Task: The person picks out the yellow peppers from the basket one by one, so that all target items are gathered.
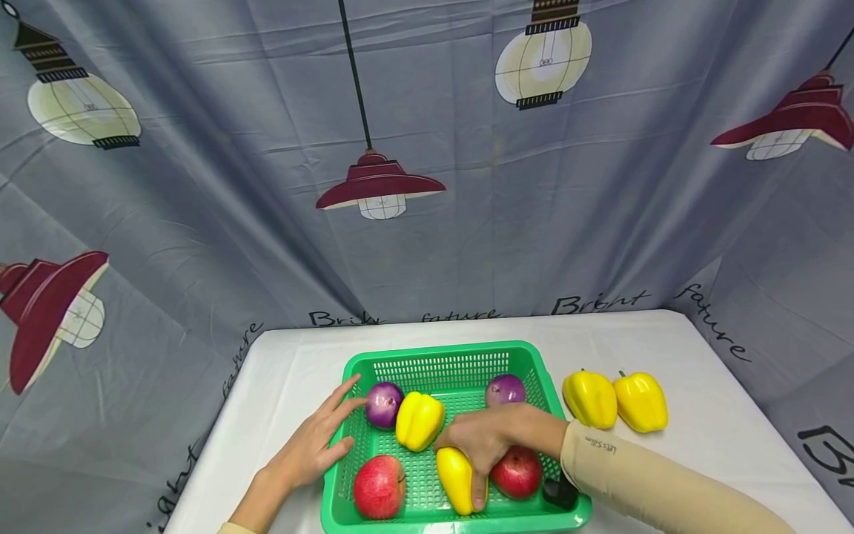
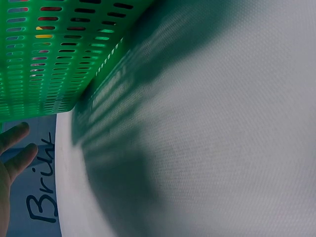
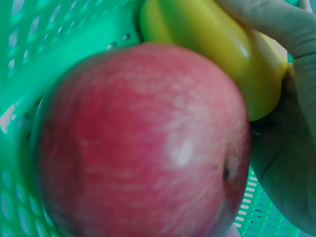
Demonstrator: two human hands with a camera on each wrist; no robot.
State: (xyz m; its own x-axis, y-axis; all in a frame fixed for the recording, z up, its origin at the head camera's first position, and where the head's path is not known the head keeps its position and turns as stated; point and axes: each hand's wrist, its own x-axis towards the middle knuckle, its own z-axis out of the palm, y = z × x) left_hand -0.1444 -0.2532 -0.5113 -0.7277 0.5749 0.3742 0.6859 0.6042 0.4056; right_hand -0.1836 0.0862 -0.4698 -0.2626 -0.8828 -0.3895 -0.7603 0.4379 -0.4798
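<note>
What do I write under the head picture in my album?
Right hand grips a yellow fruit inside the green basket; two yellow peppers sit outside.

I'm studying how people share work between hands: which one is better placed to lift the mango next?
Right, most likely: the right hand grips the mango. The left hand, holding nothing, is by the basket's left rim, farther away.

Yellow fruit (image 1: pixel 454 476), perhaps mango, partly behind right hand (image 1: pixel 482 439), right sleeve (image 1: pixel 647 478) cropped below
</note>
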